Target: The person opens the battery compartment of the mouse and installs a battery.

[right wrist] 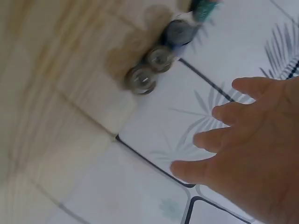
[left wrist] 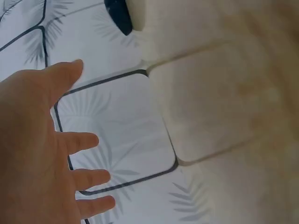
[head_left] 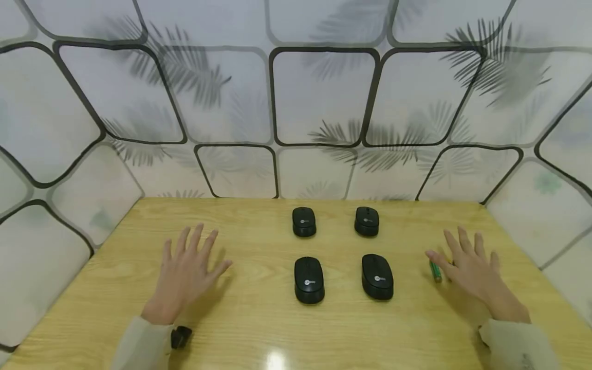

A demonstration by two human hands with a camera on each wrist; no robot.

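My left hand (head_left: pixel 184 271) is spread over the left side of the wooden table (head_left: pixel 259 334), holding nothing. Its straight fingers also show in the left wrist view, beside a dark object (left wrist: pixel 120 16) cut off at the top edge. On the right, my right hand (head_left: pixel 476 271) is likewise spread and holds nothing. A green battery (head_left: pixel 435 271) lies by its thumb, partly covered. The right wrist view shows several batteries (right wrist: pixel 141 79) in a row, apart from the fingers. Between the hands sit black computer mice: a front left mouse (head_left: pixel 309 280) and a front right mouse (head_left: pixel 377 276).
Behind those are a rear left mouse (head_left: pixel 303 222) and a rear right mouse (head_left: pixel 367 221). A patterned cloth wall (head_left: pixel 319 97) with dark outlines and leaf prints encloses the table's back and sides. A small black object (head_left: pixel 181 337) is at the left cuff.
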